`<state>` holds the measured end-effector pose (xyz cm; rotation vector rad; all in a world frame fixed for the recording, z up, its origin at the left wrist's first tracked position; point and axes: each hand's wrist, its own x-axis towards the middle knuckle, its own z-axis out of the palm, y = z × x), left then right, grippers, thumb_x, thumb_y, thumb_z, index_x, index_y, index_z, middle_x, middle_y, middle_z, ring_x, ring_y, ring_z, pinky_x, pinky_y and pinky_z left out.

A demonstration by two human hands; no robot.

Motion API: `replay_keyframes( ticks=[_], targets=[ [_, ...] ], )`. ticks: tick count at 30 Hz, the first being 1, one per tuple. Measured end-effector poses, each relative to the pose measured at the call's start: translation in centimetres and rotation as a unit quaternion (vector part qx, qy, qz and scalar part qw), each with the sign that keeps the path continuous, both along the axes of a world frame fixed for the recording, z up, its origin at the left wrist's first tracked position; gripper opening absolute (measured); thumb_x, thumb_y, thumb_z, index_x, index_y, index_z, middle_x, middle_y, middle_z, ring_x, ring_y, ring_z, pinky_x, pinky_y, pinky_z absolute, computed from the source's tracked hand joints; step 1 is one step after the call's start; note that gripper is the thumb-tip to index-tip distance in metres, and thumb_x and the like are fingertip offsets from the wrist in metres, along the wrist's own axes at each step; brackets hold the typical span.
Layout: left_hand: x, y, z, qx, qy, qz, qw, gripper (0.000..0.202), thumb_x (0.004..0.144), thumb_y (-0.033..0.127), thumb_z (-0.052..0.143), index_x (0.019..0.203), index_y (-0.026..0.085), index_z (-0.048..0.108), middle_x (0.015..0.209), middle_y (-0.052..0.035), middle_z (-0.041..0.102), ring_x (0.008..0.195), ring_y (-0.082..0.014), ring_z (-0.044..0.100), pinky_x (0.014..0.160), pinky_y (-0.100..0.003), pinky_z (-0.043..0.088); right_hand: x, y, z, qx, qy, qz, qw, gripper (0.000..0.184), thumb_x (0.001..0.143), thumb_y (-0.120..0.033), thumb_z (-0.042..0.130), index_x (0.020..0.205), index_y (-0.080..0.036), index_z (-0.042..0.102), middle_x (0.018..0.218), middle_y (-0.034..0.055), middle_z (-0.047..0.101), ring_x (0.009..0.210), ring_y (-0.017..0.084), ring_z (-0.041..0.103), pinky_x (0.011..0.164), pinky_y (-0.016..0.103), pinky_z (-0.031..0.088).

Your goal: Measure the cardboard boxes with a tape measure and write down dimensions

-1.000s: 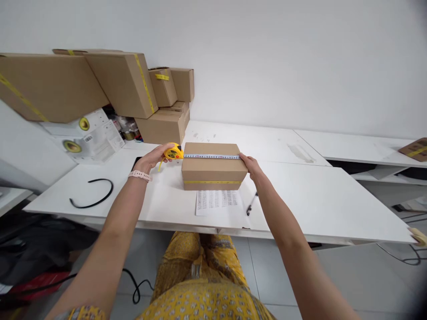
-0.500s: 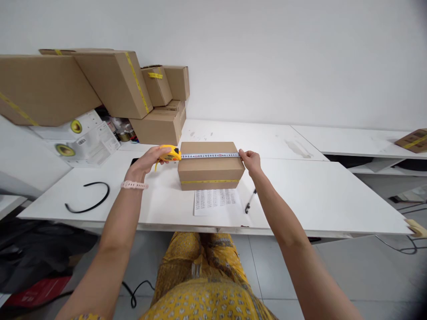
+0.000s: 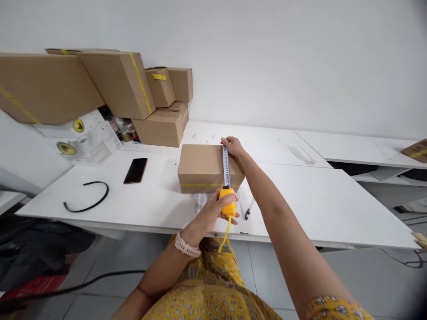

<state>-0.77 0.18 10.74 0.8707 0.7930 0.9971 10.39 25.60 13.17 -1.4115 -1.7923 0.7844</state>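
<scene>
A closed cardboard box (image 3: 202, 165) with a yellow tape band sits on the white table (image 3: 300, 195). My left hand (image 3: 213, 211) is closed round a yellow tape measure (image 3: 227, 205) just in front of the box. Its white blade (image 3: 226, 166) runs front to back over the box's top. My right hand (image 3: 233, 147) pinches the blade's end at the box's far edge. A printed sheet (image 3: 201, 201) lies under the box's front, partly hidden by my left hand.
A black phone (image 3: 135, 170) and a curved black band (image 3: 87, 201) lie to the left. A pen (image 3: 248, 210) lies right of the sheet. Stacked cardboard boxes (image 3: 116, 84) and white cartons (image 3: 83, 138) fill the back left. A small box (image 3: 416, 150) sits far right.
The tape ran left to right across the box; now it runs front to back. My left hand swung the tape case round to the near side, uncovering the phone. My right hand moved to the far edge.
</scene>
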Motion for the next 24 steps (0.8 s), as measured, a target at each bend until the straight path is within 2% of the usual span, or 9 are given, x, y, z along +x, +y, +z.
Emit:
replay_keyframes(
  ticks=[4, 9, 16, 18, 21, 23, 24],
  targets=[
    [0.4, 1.5, 1.2, -0.01, 0.016, 0.017, 1.0, 0.06, 0.065, 0.065, 0.082, 0.096, 0.019, 0.058, 0.095, -0.0052, 0.059, 0.064, -0.0162, 0.068, 0.052, -0.029, 0.058, -0.9, 0.6, -0.2, 0.001, -0.05, -0.027, 0.998, 0.036, 0.092, -0.042, 0.058, 0.062, -0.022, 0.054, 0.072, 0.0061, 0.063, 0.083, 0.022, 0.055, 0.077, 0.033, 0.043],
    [1.2, 1.1, 0.5, -0.04, 0.013, 0.04, 0.998, 0.059, 0.064, 0.061, 0.084, 0.098, 0.021, 0.057, 0.097, -0.0046, 0.062, 0.063, -0.0151, 0.068, 0.052, -0.03, 0.059, -0.8, 1.0, -1.0, -0.004, -0.073, -0.013, 0.997, 0.037, 0.091, -0.039, 0.057, 0.059, -0.023, 0.05, 0.063, 0.0035, 0.056, 0.078, 0.021, 0.052, 0.076, 0.033, 0.042],
    [1.6, 1.2, 0.1, -0.036, 0.015, 0.044, 0.998, 0.057, 0.067, 0.059, 0.082, 0.099, 0.022, 0.055, 0.101, -0.0052, 0.061, 0.065, -0.0155, 0.069, 0.051, -0.03, 0.059, -1.0, 1.9, -1.6, 0.006, -0.088, -0.007, 0.996, 0.034, 0.09, -0.04, 0.057, 0.062, -0.022, 0.051, 0.066, 0.0027, 0.056, 0.074, 0.018, 0.05, 0.073, 0.03, 0.041],
    [1.3, 1.0, 0.2, -0.021, 0.019, 0.04, 0.999, 0.056, 0.068, 0.06, 0.08, 0.099, 0.021, 0.055, 0.1, -0.0053, 0.061, 0.065, -0.0157, 0.069, 0.05, -0.028, 0.058, -0.7, 2.1, -1.5, 0.012, -0.035, -0.001, 0.999, 0.035, 0.091, -0.046, 0.056, 0.066, -0.022, 0.056, 0.071, 0.0027, 0.06, 0.078, 0.018, 0.053, 0.075, 0.029, 0.043],
    [-0.5, -0.1, 0.2, 0.021, 0.048, 0.061, 0.997, 0.055, 0.069, 0.058, 0.08, 0.103, 0.022, 0.056, 0.097, -0.0043, 0.062, 0.068, -0.0173, 0.069, 0.05, -0.028, 0.058, 1.3, 1.1, -1.4, 0.04, 0.126, -0.033, 0.991, 0.044, 0.096, -0.06, 0.045, 0.089, -0.022, 0.066, 0.092, 0.0049, 0.067, 0.09, 0.018, 0.059, 0.08, 0.028, 0.046],
    [-2.7, -1.1, -0.4, 0.062, 0.094, 0.121, 0.986, 0.058, 0.069, 0.053, 0.082, 0.111, 0.024, 0.055, 0.096, -0.0029, 0.063, 0.071, -0.0179, 0.069, 0.054, -0.028, 0.059, 3.7, -0.7, -2.0, 0.06, 0.194, -0.088, 0.975, 0.056, 0.097, -0.067, 0.035, 0.104, -0.022, 0.068, 0.101, 0.0072, 0.068, 0.095, 0.019, 0.061, 0.084, 0.028, 0.047],
    [-4.1, -1.5, -0.9, 0.083, 0.126, 0.165, 0.975, 0.061, 0.069, 0.05, 0.084, 0.116, 0.026, 0.054, 0.096, -0.0023, 0.063, 0.073, -0.0178, 0.069, 0.057, -0.029, 0.06, 5.0, -2.1, -2.6, 0.068, 0.198, -0.117, 0.971, 0.061, 0.097, -0.07, 0.033, 0.108, -0.022, 0.068, 0.099, 0.0078, 0.068, 0.095, 0.019, 0.061, 0.084, 0.029, 0.048]
  ],
)
